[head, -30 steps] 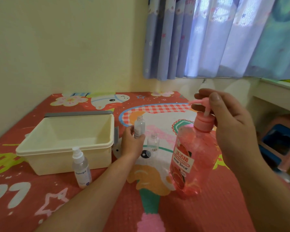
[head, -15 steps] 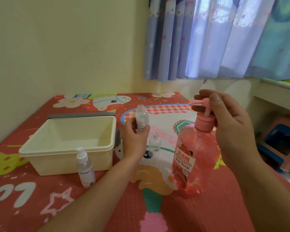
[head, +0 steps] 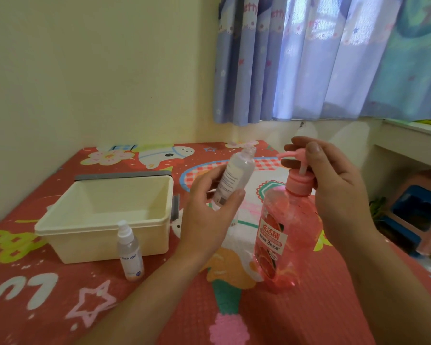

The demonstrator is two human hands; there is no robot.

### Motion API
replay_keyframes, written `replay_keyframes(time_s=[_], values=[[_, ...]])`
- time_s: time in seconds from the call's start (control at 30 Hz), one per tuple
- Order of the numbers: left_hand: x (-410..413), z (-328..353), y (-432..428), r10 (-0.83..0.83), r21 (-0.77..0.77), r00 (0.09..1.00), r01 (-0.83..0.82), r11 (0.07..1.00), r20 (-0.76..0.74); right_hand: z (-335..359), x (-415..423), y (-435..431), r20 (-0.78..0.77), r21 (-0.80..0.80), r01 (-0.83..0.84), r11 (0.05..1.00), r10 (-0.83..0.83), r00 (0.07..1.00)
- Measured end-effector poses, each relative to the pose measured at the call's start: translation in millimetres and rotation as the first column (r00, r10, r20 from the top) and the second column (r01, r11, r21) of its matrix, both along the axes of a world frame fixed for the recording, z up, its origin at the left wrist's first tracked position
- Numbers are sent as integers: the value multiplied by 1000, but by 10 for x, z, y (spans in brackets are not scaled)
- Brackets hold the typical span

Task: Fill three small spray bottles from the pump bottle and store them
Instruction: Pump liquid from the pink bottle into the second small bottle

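Observation:
My left hand (head: 209, 215) grips a small clear spray bottle (head: 237, 176) with no cap, lifted and tilted so its open neck points toward the pump spout. A pink pump bottle (head: 284, 232) of red liquid stands on the mat to the right of centre. My right hand (head: 334, 185) holds its pump head, thumb on top. A capped spray bottle (head: 130, 252) stands in front of the cream bin (head: 105, 235). A third small bottle is mostly hidden behind my left hand.
The cream bin sits on a red patterned mat (head: 60, 295) against the wall on the left, a grey lid (head: 122, 176) behind it. Curtains hang at the back. A white shelf and a pink and blue stool (head: 418, 212) stand to the right.
My left hand has lifted the uncapped bottle off the mat and tilted it toward the pump spout. My right hand has stayed on the pump head.

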State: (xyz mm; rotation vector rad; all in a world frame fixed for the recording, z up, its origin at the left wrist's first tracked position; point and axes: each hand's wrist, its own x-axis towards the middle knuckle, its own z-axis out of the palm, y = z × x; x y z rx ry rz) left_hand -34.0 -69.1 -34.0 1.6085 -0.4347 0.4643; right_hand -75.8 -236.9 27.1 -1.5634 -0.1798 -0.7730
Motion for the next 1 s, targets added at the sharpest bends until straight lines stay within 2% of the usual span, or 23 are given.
replay_keyframes(time_s=[0.4,0.63,0.73,0.87,1.0], values=[[-205,54,4,-98,90,995,96,991,17,14,-18,10,-16,-3,27,1000,-27,1000],[-194,139,-41,-140,27,990,140,990,12,16,-7,-11,-37,-12,30,999,-30,999],[-196,128,-35,-172,-36,985,172,985,-4,54,-30,-51,-151,-6,-8,1000,7,989],[-246,145,-50,-250,-128,968,245,961,-28,81,2,-129,-426,-21,-49,999,36,904],[-295,156,-64,-295,-164,955,285,944,-39,127,14,-158,-510,104,-133,986,167,844]])
